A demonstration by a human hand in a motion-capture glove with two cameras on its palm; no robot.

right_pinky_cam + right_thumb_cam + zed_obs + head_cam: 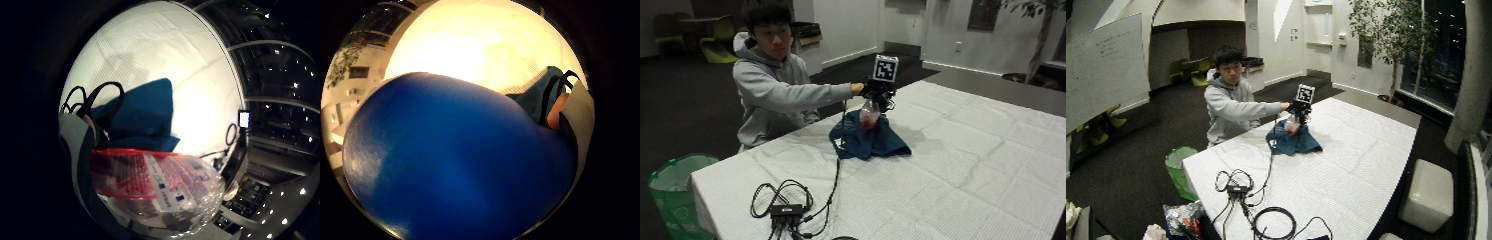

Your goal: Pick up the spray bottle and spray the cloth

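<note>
Above the blue cloth [867, 139] on the table [959, 165], the spray bottle [869, 116] is held in the gloved right hand [877, 91], fingers curled round its top. It should be kept pointed down at the cloth while the trigger is squeezed

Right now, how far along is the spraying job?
Pickup looks done: the gloved right hand holds the spray bottle off the table, directly above the blue cloth. Aiming at the cloth is in hand. Whether any spray has landed cannot be told; no mist or wet patch shows.
</note>
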